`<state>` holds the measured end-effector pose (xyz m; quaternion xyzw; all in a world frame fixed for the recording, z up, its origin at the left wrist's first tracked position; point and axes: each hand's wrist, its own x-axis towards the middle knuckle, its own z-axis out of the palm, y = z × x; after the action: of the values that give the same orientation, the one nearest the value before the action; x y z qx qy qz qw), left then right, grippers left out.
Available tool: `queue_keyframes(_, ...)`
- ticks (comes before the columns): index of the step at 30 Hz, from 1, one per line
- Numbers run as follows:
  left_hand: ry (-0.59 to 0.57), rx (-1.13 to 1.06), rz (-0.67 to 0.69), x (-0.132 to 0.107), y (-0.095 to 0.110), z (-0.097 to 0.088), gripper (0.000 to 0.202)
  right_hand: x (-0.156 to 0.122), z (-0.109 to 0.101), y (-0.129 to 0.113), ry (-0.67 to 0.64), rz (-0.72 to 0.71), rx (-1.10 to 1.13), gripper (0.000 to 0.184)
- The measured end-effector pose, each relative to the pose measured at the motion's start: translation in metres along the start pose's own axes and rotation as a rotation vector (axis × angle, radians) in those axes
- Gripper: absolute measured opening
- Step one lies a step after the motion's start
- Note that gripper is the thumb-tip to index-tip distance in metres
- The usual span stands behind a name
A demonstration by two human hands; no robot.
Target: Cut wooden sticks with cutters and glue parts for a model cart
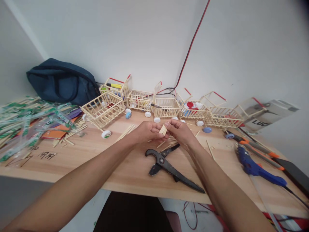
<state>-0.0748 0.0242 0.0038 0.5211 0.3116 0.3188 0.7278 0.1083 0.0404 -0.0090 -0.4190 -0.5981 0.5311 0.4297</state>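
Note:
Near the middle of the table, my left hand [151, 132] and my right hand [177, 130] meet around a small bundle of short wooden sticks [163, 130]. Fingers of both hands are closed on the bundle, holding it a little above the tabletop. Several loose sticks [166, 145] lie beneath, and longer sticks [125, 132] lie left of my left hand. Below my hands rests a black pair of cutters [166, 162], its jaws spread and its long handle pointing to the lower right.
Small stick-built carts [166, 108] with bottle-cap wheels line the wall. A blue bag [62, 80] and green-printed wrappers [26, 124] are at left. At right lie a blue glue gun [258, 169], orange-handled pliers [260, 151] and a "LUCI" package [267, 116]. A red-black cable [190, 48] runs down the wall.

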Motion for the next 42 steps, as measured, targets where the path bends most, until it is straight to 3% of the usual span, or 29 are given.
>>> queue_keyframes(10, 0.063, 0.031, 0.014, -0.003, -0.001, 0.006, 0.041, 0.0, -0.002, 0.0, -0.011, -0.014, -0.097, 0.034)
queue_keyframes(17, 0.099, 0.141, -0.055, -0.004, 0.006, 0.006, 0.042, -0.004, 0.006, -0.009, 0.038, -0.141, -0.304, 0.032)
queue_keyframes(25, 0.083, 0.162, -0.037, -0.007, 0.007, 0.007, 0.039, -0.01, 0.017, -0.015, 0.101, -0.22, -0.449, 0.027)
queue_keyframes(35, 0.052, 0.21, 0.106, -0.003, -0.003, 0.005, 0.049, -0.018, 0.026, -0.024, 0.195, -0.35, -0.702, 0.021)
queue_keyframes(42, 0.059, 0.184, 0.075, -0.003, -0.007, 0.004, 0.041, -0.017, 0.024, -0.023, 0.151, -0.317, -0.654, 0.023)
